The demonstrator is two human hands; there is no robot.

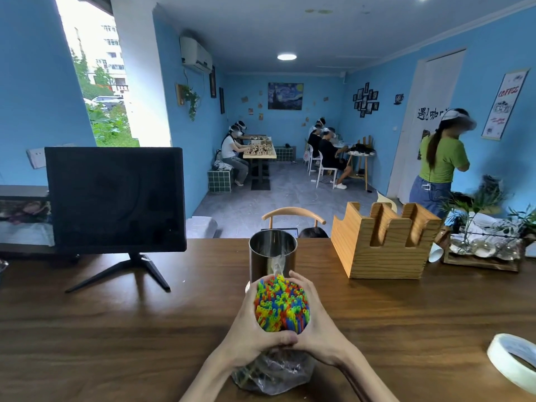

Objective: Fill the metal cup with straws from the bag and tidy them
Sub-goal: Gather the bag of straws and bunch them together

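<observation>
Both hands, left hand (249,323) and right hand (317,320), wrapped around the bundle of colourful straws (281,304) in its clear plastic bag (275,372), at 6 o'clock of the empty metal cup (272,253); light, stiff, slippery, likely best gripped mid-bundle.

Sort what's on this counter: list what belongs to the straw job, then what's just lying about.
For the job: straws, gripped by left hand and right hand; plastic bag; metal cup.

Lying about: monitor; wooden holder; tape roll; plant tray.
</observation>
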